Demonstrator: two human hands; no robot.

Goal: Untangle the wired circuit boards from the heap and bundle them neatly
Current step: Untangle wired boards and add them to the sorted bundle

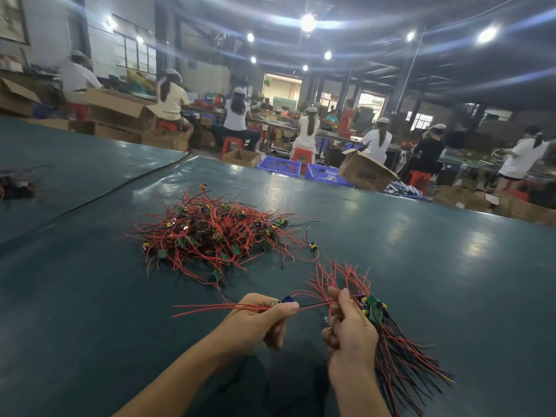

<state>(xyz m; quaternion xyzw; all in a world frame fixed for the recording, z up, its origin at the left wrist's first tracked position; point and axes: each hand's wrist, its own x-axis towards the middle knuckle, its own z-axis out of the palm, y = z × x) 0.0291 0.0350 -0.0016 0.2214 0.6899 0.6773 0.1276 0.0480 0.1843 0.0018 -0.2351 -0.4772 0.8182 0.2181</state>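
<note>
A tangled heap of small green circuit boards with red and black wires lies on the dark green table, ahead of my hands. My left hand pinches one wired board by its blue and yellow parts, its red wires trailing left. My right hand grips a bundle of several boards, their wires fanning up past my fingers and down to the right. A black wire runs between the two hands.
A second small pile of wired boards lies at the far left edge. A black cable crosses the table seam. Beyond the table stand cardboard boxes, blue crates and seated workers at benches.
</note>
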